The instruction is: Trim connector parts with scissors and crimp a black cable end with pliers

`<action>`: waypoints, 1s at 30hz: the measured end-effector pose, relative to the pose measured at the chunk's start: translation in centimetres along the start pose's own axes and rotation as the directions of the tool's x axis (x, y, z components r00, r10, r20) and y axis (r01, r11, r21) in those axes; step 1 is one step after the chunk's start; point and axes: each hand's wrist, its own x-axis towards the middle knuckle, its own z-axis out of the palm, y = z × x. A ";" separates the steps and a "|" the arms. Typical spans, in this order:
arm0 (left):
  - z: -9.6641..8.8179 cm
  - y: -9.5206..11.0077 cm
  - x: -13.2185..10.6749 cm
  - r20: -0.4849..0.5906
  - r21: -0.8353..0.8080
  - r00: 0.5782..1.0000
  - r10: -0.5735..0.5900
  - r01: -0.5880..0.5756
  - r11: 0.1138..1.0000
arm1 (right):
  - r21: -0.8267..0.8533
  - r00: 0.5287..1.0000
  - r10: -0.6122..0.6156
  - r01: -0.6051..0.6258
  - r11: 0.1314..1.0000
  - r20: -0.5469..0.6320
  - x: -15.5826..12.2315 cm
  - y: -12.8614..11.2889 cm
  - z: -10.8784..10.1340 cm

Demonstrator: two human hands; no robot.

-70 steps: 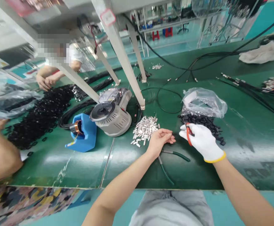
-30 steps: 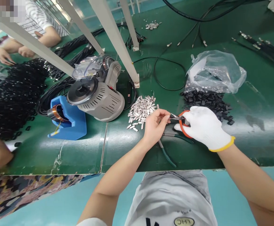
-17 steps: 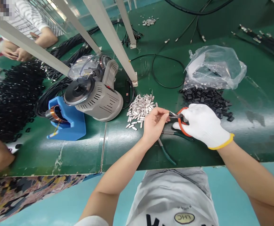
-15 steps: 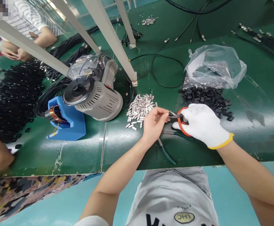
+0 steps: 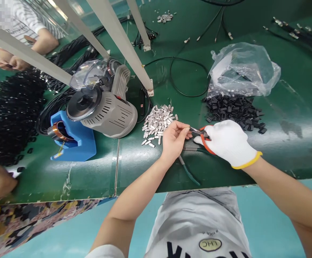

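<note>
Many metal connectors (image 5: 158,121) lie left of green-handled pliers (image 5: 187,171). The right grip (image 5: 225,143) holds red-handled pliers (image 5: 203,135), the left grip (image 5: 174,140) a dark piece (image 5: 191,129). The shirt (image 5: 193,229) reads "LHC".

Towards the right edge, bare table (image 5: 295,114) leaves passing room between the plastic bag (image 5: 270,77) and black cables (image 5: 307,40). Near the near edge's middle, green handles (image 5: 189,172) and red-handled pliers (image 5: 205,145) obstruct; farther left, the grey machine (image 5: 113,116) and slanting posts (image 5: 121,46) block passage.
</note>
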 end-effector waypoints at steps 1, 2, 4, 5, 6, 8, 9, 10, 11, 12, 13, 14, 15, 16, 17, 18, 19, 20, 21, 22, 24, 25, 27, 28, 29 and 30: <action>0.0 0.0 0.0 0.002 0.005 1.000 -0.003 0.003 1.000 | -0.004 1.000 0.002 -0.002 1.000 -0.009 -0.1 0.0 0.1; 0.0 -0.1 0.0 0.006 0.010 1.000 -0.004 0.004 1.000 | -0.006 1.000 0.005 -0.006 1.000 -0.014 -0.1 0.0 0.2; 0.0 -0.1 0.1 0.016 0.020 1.000 0.002 -0.003 1.000 | 0.011 1.000 0.014 -0.014 1.000 -0.002 -0.1 0.1 0.3; 0.0 0.0 0.2 0.021 0.025 1.000 0.010 -0.010 1.000 | 0.027 1.000 0.021 -0.022 0.999 0.009 0.0 0.1 0.3; -0.1 0.1 0.3 0.022 0.030 1.000 0.018 -0.019 0.999 | 0.045 0.999 0.030 -0.031 0.999 0.018 0.1 0.1 0.3; -0.2 0.3 0.5 0.013 0.044 0.999 0.032 -0.033 0.999 | 0.072 0.998 0.055 -0.056 0.996 0.018 0.2 0.2 0.2; -0.3 0.5 0.6 0.004 0.051 0.999 0.037 -0.037 0.998 | 0.078 0.998 0.065 -0.065 0.995 0.012 0.3 0.2 0.2; -0.4 0.6 0.7 -0.004 0.058 0.999 0.041 -0.041 0.997 | 0.078 0.997 0.073 -0.073 0.994 0.002 0.4 0.2 0.1; -0.5 0.7 0.7 -0.006 0.064 0.999 0.045 -0.044 0.997 | 0.077 0.997 0.074 -0.074 0.994 -0.006 0.4 0.2 0.1; -0.5 0.8 0.7 -0.001 0.068 0.999 0.049 -0.048 0.996 | 0.076 0.997 0.071 -0.070 0.995 -0.012 0.4 0.3 0.1; -0.5 0.8 0.7 0.010 0.072 0.999 0.052 -0.053 0.996 | 0.074 0.998 0.065 -0.064 0.995 -0.017 0.4 0.3 0.1; -0.5 0.8 0.6 0.023 0.074 0.998 0.054 -0.056 0.996 | 0.074 0.998 0.059 -0.057 0.996 -0.019 0.4 0.4 0.1; -0.4 0.8 0.6 0.036 0.075 0.998 0.056 -0.058 0.996 | 0.074 0.998 0.054 -0.053 0.996 -0.018 0.4 0.4 0.2; -0.4 0.8 0.5 0.044 0.074 0.997 0.057 -0.060 0.995 | 0.073 0.999 0.051 -0.049 0.996 -0.014 0.4 0.5 0.2; -0.3 0.7 0.4 0.049 0.074 0.997 0.059 -0.063 0.995 | 0.071 0.999 0.047 -0.046 0.996 -0.008 0.4 0.5 0.2; -0.3 0.7 0.4 0.051 0.073 0.997 0.061 -0.064 0.995 | 0.069 0.999 0.047 -0.046 0.997 -0.003 0.4 0.5 0.1; -0.2 0.7 0.3 0.054 0.071 0.997 0.063 -0.067 0.995 | 0.069 0.999 0.044 -0.044 0.997 0.000 0.5 0.5 0.1; -0.2 0.6 0.3 0.056 0.069 0.996 0.065 -0.069 0.995 | 0.070 0.999 0.040 -0.040 0.997 0.000 0.5 0.5 0.0; -0.2 0.6 0.3 0.058 0.067 0.996 0.067 -0.071 0.995 | 0.074 0.999 0.035 -0.035 0.997 -0.004 0.5 0.5 0.0; -0.2 0.6 0.3 0.059 0.066 0.996 0.067 -0.071 0.995 | 0.080 1.000 0.028 -0.027 0.996 -0.009 0.5 0.5 -0.1; -0.3 0.5 0.4 0.059 0.069 0.996 0.064 -0.068 0.995 | 0.087 1.000 0.022 -0.020 0.996 -0.022 0.5 0.5 -0.3; -0.3 0.5 0.4 0.057 0.073 0.996 0.063 -0.067 0.995 | 0.088 0.999 0.023 -0.020 0.996 -0.027 0.5 0.5 -0.4; -0.4 0.4 0.5 0.053 0.082 0.997 0.062 -0.067 0.994 | 0.086 0.999 0.032 -0.029 0.996 -0.033 0.5 0.5 -0.5; -0.5 0.3 0.5 0.053 0.085 0.997 0.062 -0.067 0.994 | 0.085 0.999 0.037 -0.034 0.996 -0.032 0.4 0.6 -0.6; -0.5 0.3 0.5 0.056 0.087 0.996 0.063 -0.068 0.994 | 0.084 0.999 0.040 -0.038 0.996 -0.029 0.4 0.6 -0.6; -0.6 0.2 0.6 0.062 0.087 0.996 0.065 -0.071 0.994 | 0.083 0.999 0.040 -0.038 0.996 -0.024 0.4 0.6 -0.6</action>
